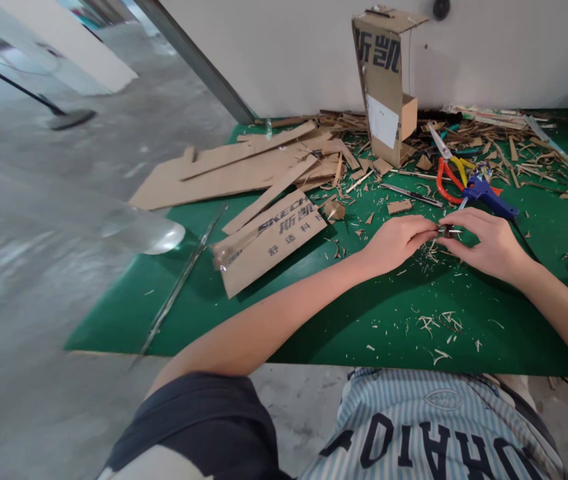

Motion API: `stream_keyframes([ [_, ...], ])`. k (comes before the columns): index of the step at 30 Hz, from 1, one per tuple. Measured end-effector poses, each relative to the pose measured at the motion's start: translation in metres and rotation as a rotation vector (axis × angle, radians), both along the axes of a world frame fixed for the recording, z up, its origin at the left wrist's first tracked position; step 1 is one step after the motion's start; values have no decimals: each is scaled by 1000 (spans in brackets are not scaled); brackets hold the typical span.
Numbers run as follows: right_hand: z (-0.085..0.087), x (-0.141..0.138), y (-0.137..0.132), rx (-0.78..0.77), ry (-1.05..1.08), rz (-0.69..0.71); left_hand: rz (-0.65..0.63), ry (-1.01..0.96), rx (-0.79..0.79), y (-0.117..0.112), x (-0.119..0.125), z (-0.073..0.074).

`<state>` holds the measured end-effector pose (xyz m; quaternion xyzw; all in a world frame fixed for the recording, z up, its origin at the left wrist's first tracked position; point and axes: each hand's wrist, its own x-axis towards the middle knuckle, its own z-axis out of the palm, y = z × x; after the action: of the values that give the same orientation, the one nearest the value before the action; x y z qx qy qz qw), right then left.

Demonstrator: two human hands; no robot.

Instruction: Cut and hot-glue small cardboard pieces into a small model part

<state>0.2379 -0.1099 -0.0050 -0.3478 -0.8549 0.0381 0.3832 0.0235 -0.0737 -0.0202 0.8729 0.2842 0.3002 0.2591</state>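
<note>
Over the green tabletop, my left hand (398, 241) and my right hand (489, 241) meet fingertip to fingertip. My right thumb and fingers pinch a small dark, shiny metal piece (449, 231); its exact kind is too small to make out. The fingers of my left hand are pressed together against its left end, and their grip is partly hidden. Thin pale shavings (431, 257) lie just below the fingertips. Right behind my right hand is a blue glue gun (489, 197), beside scissors (448, 175) with orange and yellow handles. A slim utility knife (414, 195) lies beyond my left hand.
A tall cardboard structure (381, 100) stands at the back, amid heaped cardboard scraps (504, 143). Flat cardboard pieces (244, 163) and a printed cardboard panel (274, 243) lie to the left. A clear strip (184, 280) rests near the table's left edge.
</note>
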Motion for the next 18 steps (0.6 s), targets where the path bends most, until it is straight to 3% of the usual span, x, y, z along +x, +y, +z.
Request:
stream_keyframes([
  [7, 1, 0, -1, -40, 55, -12, 75, -70, -124, -4, 3, 0],
  [18, 1, 0, -1, -110, 64, -45, 73, -106, -105, -4, 4, 2],
])
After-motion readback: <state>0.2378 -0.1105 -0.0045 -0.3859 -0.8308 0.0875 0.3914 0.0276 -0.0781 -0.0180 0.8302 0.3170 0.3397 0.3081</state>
